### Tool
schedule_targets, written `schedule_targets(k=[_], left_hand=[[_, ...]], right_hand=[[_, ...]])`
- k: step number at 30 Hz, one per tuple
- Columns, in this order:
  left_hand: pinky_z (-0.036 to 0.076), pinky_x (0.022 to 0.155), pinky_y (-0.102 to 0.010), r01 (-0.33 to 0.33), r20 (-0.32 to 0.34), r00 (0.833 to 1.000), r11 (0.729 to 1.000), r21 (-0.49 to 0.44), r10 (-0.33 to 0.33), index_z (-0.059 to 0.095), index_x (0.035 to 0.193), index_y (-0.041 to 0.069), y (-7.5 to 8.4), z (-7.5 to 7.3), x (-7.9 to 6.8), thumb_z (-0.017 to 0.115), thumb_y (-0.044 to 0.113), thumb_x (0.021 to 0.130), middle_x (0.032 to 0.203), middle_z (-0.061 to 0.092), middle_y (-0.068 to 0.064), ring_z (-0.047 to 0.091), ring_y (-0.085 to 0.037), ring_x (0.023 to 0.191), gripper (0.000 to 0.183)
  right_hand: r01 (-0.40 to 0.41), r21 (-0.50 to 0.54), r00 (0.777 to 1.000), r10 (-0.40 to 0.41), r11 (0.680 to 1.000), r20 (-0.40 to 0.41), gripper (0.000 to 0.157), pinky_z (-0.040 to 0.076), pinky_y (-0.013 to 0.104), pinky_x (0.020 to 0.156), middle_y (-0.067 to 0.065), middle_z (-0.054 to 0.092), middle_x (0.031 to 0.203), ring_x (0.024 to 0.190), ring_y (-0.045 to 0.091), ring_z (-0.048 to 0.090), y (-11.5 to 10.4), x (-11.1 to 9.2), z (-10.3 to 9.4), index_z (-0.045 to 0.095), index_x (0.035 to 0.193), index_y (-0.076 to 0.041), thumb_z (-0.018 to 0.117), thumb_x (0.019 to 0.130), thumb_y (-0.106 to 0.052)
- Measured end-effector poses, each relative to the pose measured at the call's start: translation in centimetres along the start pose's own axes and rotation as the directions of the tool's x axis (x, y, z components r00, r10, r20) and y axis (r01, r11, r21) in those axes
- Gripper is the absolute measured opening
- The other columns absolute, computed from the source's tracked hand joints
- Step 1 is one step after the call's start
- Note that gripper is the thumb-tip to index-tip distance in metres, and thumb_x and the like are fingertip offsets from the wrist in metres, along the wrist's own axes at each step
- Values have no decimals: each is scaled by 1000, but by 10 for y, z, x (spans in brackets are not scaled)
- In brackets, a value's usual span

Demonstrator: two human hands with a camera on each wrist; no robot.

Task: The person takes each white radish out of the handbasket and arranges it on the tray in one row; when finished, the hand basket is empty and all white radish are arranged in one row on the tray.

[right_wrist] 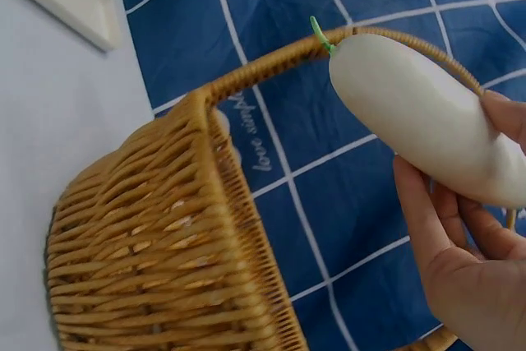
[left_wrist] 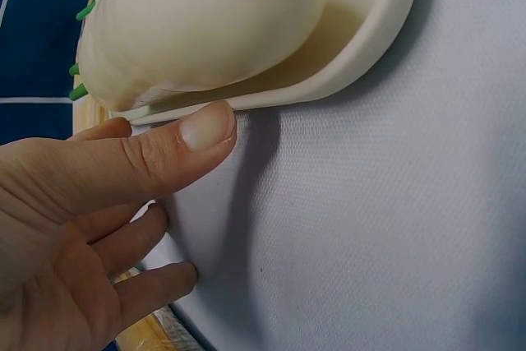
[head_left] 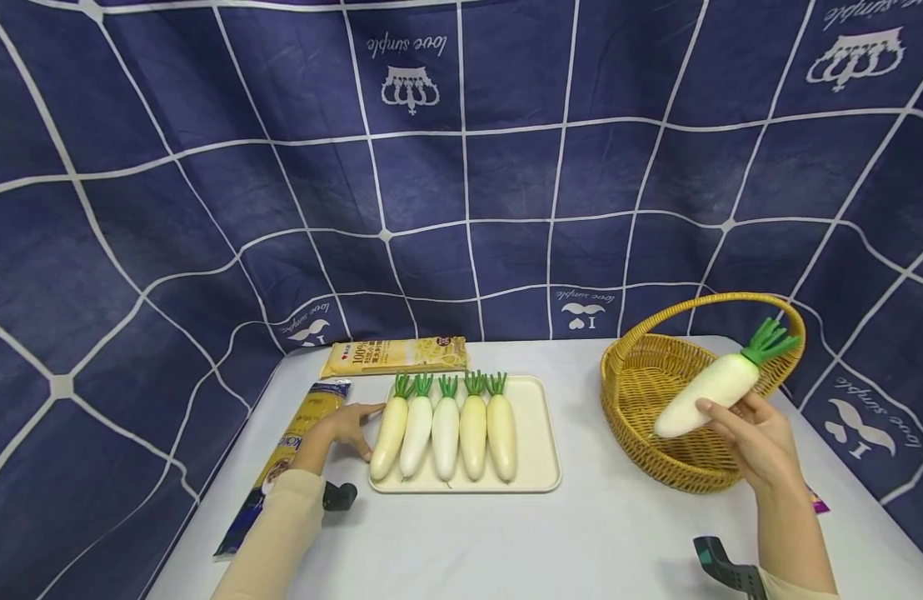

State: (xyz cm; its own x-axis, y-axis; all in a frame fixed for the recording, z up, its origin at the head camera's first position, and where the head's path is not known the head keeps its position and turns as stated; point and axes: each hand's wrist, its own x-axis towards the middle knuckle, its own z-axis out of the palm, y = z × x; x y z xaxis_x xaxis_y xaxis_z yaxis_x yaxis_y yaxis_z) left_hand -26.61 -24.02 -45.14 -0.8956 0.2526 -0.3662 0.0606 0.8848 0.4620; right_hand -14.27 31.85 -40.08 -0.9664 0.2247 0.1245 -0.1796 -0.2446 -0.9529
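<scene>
My right hand [head_left: 765, 437] grips a white radish [head_left: 709, 396] with green leaf stubs, thumb on one side and fingers on the other. The radish is tilted over the wicker basket [head_left: 626, 417], leafy end up and to the right. In the right wrist view its pale body [right_wrist: 419, 113] overlaps the basket's handle. My left hand [head_left: 349, 429] is at the left edge of the cream tray [head_left: 536, 433]. Its thumb [left_wrist: 205, 127] lies right at the tray rim, the other fingers spread apart. Several radishes [head_left: 446, 433] lie side by side in the tray, leaves pointing away.
A yellow noodle packet [head_left: 397, 356] lies behind the tray. A long blue and yellow packet [head_left: 296, 442] lies to the left, partly under the left forearm. Behind the white table [head_left: 551, 542] hangs a blue checked curtain [head_left: 506, 175]. A purple wrapper [head_left: 817, 502] peeks out beside the right forearm.
</scene>
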Motion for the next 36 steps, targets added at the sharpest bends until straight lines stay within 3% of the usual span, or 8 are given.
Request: schedule_targets(k=[3,6,10,13,18,24,30,36], left_hand=[[36,102,-59,2,0,1000,1000,1,-2,43,141,7,0,0,0,89,13,51,135,46,-29,43,-45,125,101],[36,102,-59,-5,-1,1000,1000,2,5,43,141,7,0,0,0,89,13,51,135,46,-29,43,-45,124,101],[36,102,-59,-22,-4,1000,1000,4,22,43,140,7,0,0,-1,89,12,51,134,47,-30,43,-46,124,101],[36,102,-60,-37,-9,999,999,12,37,43,140,6,0,-1,-2,89,12,50,133,47,-30,43,-46,123,101],[35,102,-60,-40,-12,999,999,9,40,44,140,6,0,-1,-4,89,11,50,133,47,-30,43,-46,124,100],[35,103,-59,-27,-4,1000,1000,7,27,43,141,7,1,-1,-3,89,12,51,135,46,-29,42,-45,125,101],[35,103,-59,-13,-5,1000,1000,10,13,43,141,8,1,-1,-1,90,14,51,136,46,-29,42,-45,125,102],[36,102,-59,-7,-6,1000,1000,14,7,43,141,8,0,0,0,90,15,50,135,47,-28,43,-45,125,102]], right_hand=[[58,-57,998,-56,997,38,63,51,10,74,-10,59,107,92,-2,59,-3,-2,6,33,140,1,62,84,6],[107,-164,993,-96,981,76,57,50,9,78,-12,59,106,95,-4,60,-5,-4,14,39,135,1,64,84,6],[154,-398,984,-106,904,142,57,48,7,77,-21,59,104,93,-8,59,-5,-7,29,42,133,4,68,83,0],[189,-480,971,-90,857,221,57,51,12,75,-22,60,103,92,-5,61,-5,-9,41,43,131,10,69,82,-1],[178,-465,948,-24,867,318,57,55,21,75,-6,65,105,89,3,65,0,-8,62,42,129,15,69,81,0],[80,-499,949,87,863,302,65,54,21,76,31,58,115,87,5,65,12,-2,83,37,134,15,69,82,-8],[40,-491,949,121,870,291,61,51,19,80,30,59,114,91,13,66,30,8,101,42,131,14,69,82,-11],[5,-470,934,163,883,317,57,52,22,81,26,58,113,94,22,66,48,20,113,46,126,16,69,82,-10]])
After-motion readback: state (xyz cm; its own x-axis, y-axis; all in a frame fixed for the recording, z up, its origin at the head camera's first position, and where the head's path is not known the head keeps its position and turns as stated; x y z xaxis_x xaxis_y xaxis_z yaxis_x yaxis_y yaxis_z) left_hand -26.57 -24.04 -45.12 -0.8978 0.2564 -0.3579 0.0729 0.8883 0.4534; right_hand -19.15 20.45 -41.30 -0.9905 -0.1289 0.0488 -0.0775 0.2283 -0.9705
